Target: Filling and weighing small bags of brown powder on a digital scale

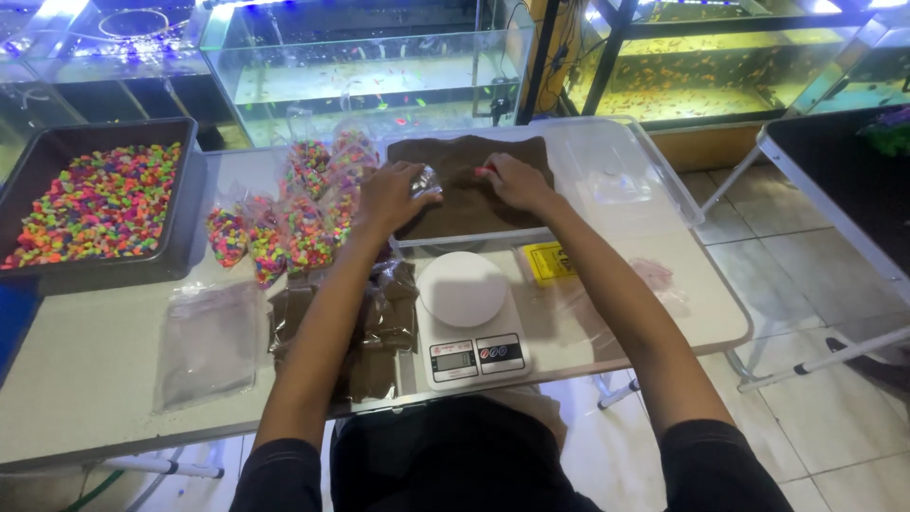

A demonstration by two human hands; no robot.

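1. Evidently, bagging was the step in hand: the left hand (393,194) gripped a small clear bag (427,180) at its mouth, just above the brown sand (455,210).
2. The right hand (517,180) was closed on a small red tool (485,172), its kind too small to tell, just beside the bag.
3. The clear tray (474,238) held the sand beneath both hands.
4. By my judgement, the next move called for holding the bag's mouth open against the tool.
5. The white scale (469,322) stood between the forearms, behind both hands.
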